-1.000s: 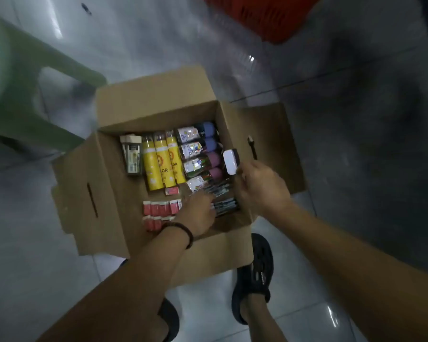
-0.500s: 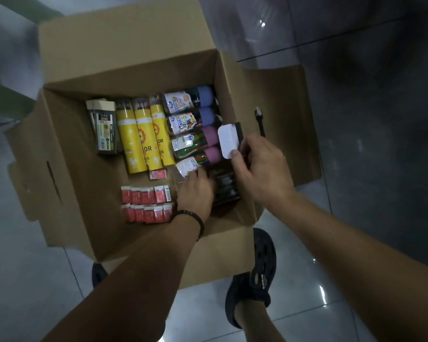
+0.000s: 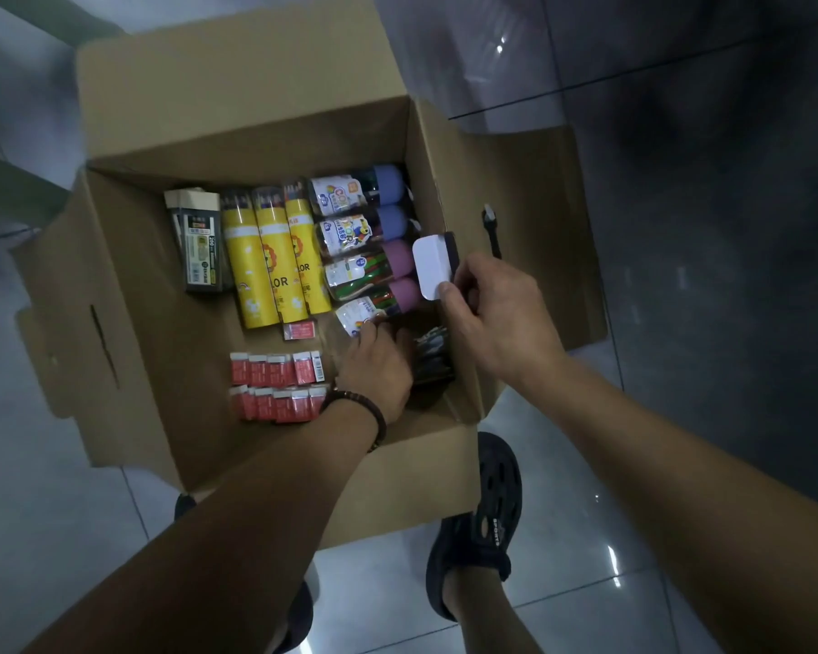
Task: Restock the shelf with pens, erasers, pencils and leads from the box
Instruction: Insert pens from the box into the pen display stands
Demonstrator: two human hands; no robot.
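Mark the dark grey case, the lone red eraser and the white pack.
dark grey case (image 3: 202,250): head view, on its label.
lone red eraser (image 3: 299,330): head view, its middle.
white pack (image 3: 430,268): head view, its white face.

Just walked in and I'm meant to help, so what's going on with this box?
A person stands over an open cardboard box on the tiled floor. Their right hand pinches a small white-faced pack at the box's right wall, while the left hand reaches down to dark packs in the near right corner; its grip is hidden. Yellow tubes, capped clear tubes, a grey case and red erasers lie in the box.
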